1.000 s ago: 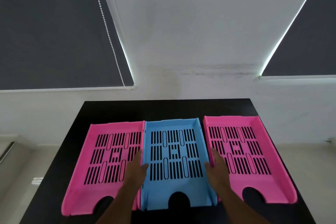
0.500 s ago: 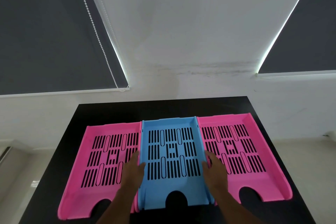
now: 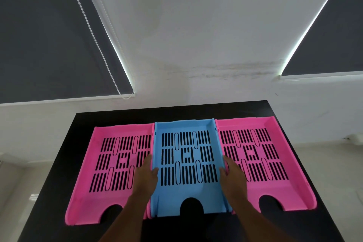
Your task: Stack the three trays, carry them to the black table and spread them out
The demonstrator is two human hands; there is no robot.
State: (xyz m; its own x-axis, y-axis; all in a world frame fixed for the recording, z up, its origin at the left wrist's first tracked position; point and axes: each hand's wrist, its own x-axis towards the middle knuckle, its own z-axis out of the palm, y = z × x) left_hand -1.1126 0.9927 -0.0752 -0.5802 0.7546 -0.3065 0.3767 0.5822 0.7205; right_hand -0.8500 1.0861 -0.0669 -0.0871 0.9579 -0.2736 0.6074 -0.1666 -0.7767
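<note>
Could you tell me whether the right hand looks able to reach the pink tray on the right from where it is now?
Probably yes. The right hand grips the blue tray's right wall and already lies over the right pink tray, with nothing between them.

The blue tray (image 3: 187, 165) and both pink trays (image 3: 110, 173) (image 3: 271, 163) look like smooth moulded plastic with a soft satin sheen. The black tabletop (image 3: 176, 228) is smooth and matt. The wall (image 3: 196, 25) is matt, blotchy paint.
</note>
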